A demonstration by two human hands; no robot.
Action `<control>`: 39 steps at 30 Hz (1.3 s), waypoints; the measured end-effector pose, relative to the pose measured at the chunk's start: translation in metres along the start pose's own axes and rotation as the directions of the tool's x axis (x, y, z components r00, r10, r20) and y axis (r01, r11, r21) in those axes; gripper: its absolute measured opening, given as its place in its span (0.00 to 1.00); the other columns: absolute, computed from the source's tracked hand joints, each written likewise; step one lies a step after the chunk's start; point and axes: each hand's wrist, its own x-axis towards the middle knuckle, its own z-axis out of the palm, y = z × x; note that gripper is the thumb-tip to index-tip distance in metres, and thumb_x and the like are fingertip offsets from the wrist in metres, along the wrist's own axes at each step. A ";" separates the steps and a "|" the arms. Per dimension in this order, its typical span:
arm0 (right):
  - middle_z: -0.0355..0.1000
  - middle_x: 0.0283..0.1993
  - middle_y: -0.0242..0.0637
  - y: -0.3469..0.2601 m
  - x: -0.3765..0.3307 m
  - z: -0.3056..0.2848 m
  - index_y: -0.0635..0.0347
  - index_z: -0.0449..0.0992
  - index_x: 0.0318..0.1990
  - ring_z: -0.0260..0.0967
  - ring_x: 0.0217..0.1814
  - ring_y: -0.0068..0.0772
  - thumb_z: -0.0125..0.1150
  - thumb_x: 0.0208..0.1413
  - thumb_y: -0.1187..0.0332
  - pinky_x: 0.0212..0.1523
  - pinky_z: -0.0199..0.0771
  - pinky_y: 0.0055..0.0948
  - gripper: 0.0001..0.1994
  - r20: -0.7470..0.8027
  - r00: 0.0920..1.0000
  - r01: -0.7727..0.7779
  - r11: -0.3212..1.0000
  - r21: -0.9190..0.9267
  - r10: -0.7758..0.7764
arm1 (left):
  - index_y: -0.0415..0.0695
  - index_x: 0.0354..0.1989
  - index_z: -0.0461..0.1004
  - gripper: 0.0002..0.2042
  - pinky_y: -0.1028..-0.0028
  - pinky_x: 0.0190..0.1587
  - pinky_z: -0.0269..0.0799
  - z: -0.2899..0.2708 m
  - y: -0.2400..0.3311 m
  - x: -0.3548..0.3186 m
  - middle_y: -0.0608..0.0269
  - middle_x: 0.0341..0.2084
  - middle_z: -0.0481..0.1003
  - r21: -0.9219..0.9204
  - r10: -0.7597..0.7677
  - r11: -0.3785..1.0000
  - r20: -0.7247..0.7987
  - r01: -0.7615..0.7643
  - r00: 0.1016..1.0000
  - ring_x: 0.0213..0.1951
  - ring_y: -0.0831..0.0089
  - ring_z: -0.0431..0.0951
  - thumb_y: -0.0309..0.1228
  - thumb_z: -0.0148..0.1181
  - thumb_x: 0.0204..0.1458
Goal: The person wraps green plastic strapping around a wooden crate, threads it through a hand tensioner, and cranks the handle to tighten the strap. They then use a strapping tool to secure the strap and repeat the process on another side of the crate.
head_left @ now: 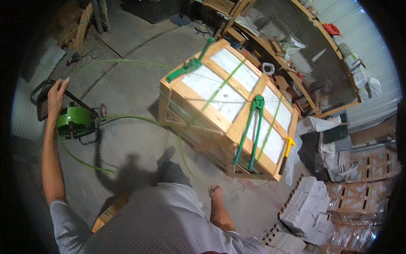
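Note:
My left hand is raised at the left with its fingers closed on a green strap, which arcs to a wooden crate. Below that hand stands a wheeled cart with a green strap roll. My right hand is closed low in front of the crate; a loose strap length trails toward it, but what the fingers hold is too small to tell. On the crate, over white panels, lie a green strapping tool, a green long-handled tool and a yellow-headed tool with a dark grip.
Shelving with boards and bags stands behind the crate. White stacked blocks and wrapped pallets are at the right. A wooden piece lies on the floor by my left side, and timber leans at the far left.

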 end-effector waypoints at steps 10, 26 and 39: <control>0.69 0.31 0.34 -0.002 0.075 0.061 0.51 0.71 0.33 0.66 0.33 0.36 0.50 0.56 0.60 0.32 0.69 0.41 0.08 -0.010 0.998 -0.055 0.997 0.058 0.056 | 0.40 0.33 0.74 0.22 0.76 0.34 0.63 0.016 0.074 0.241 0.63 0.24 0.68 0.096 0.111 0.991 -0.236 -0.091 0.965 0.28 0.74 0.68 0.51 0.51 0.59; 0.61 0.19 0.39 0.118 0.023 0.192 0.57 0.65 0.24 0.56 0.21 0.36 0.40 0.61 0.62 0.26 0.63 0.38 0.15 -0.087 0.996 0.060 0.853 0.519 -0.017 | 0.39 0.31 0.75 0.35 0.56 0.38 0.66 0.383 0.023 0.647 0.47 0.29 0.74 0.161 -0.020 0.986 -0.124 0.040 0.992 0.35 0.52 0.74 0.64 0.40 0.55; 0.66 0.26 0.42 0.107 -0.035 0.337 0.61 0.70 0.31 0.61 0.27 0.38 0.42 0.61 0.63 0.32 0.66 0.37 0.14 -0.428 0.904 0.099 0.973 0.207 -0.001 | 0.42 0.46 0.76 0.21 0.56 0.51 0.69 0.793 0.047 0.735 0.46 0.48 0.74 0.227 -0.110 0.973 0.356 0.028 0.928 0.50 0.50 0.74 0.43 0.40 0.61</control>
